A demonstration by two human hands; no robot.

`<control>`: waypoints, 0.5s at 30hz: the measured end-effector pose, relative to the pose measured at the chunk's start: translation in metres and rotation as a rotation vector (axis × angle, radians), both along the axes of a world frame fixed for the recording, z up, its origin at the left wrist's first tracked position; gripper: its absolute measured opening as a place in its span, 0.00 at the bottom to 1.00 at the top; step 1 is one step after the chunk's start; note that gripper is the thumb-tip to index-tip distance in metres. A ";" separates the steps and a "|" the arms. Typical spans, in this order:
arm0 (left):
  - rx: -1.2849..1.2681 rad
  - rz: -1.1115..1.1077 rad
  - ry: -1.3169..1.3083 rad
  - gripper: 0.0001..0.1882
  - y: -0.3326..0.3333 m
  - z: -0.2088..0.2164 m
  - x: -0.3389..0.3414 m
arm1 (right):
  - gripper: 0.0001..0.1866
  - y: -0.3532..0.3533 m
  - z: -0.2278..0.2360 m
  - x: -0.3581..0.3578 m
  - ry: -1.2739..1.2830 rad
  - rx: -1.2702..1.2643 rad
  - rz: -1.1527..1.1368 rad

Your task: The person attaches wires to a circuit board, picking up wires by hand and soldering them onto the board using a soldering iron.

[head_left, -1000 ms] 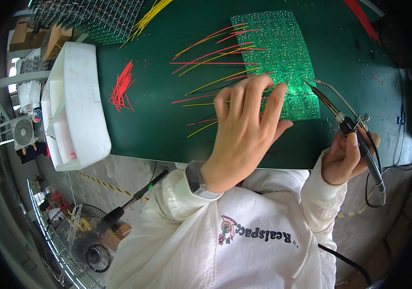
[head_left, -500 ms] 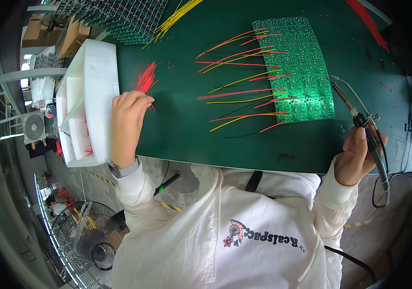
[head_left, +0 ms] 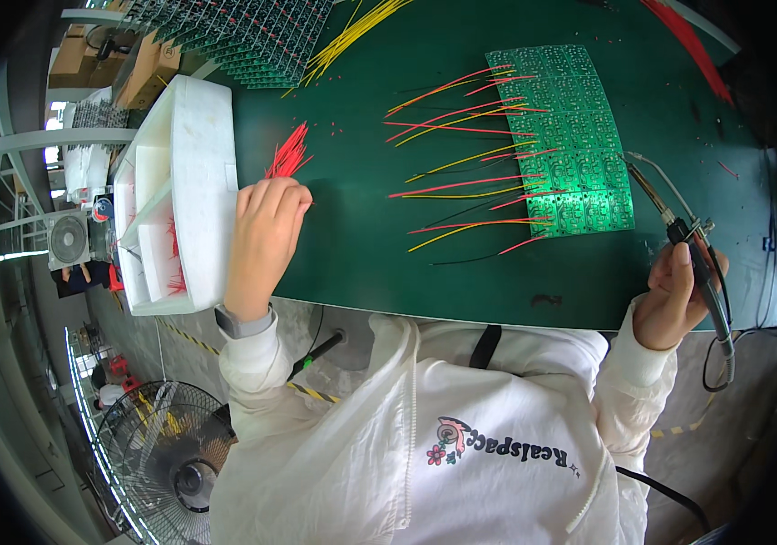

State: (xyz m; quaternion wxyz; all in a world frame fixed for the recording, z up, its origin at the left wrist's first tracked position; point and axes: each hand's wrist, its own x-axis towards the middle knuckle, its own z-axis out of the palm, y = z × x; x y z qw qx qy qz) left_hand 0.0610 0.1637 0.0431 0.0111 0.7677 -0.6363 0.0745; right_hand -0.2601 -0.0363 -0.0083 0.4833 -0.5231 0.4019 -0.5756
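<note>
My left hand (head_left: 270,227) is closed, its fingertips pinched at the near end of a small pile of short red wires (head_left: 289,153) on the green table. A bit of red wire shows by the fingertips; the rest of the grip is hidden. In my right hand (head_left: 674,295) is a soldering iron (head_left: 702,272) with a thin metal tube clamped alongside. Its tip points at the right edge of a green circuit board panel (head_left: 579,136), apart from my left hand. Red, yellow and black wires (head_left: 461,186) stick out from the panel's left side.
A white foam box (head_left: 202,182) with compartments holding red wires stands left of my left hand. Stacked circuit boards (head_left: 243,36) and yellow wires (head_left: 352,41) lie at the far left. A red wire bundle (head_left: 692,45) lies far right. A fan (head_left: 166,450) stands below left.
My left hand has shifted slightly right and nearer over the end of the red wire pile. The whole view has moved a little; my right hand keeps the soldering iron in about the same place.
</note>
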 end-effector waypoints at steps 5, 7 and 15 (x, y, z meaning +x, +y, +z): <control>-0.144 0.026 0.022 0.08 -0.015 -0.005 -0.026 | 0.10 0.006 0.000 0.004 -0.027 -0.031 0.007; -0.179 0.013 0.079 0.08 -0.022 -0.009 -0.035 | 0.10 0.007 0.001 0.003 -0.028 -0.026 0.010; 0.000 0.150 0.056 0.08 -0.008 0.012 -0.011 | 0.11 0.010 0.006 0.007 -0.007 0.018 0.007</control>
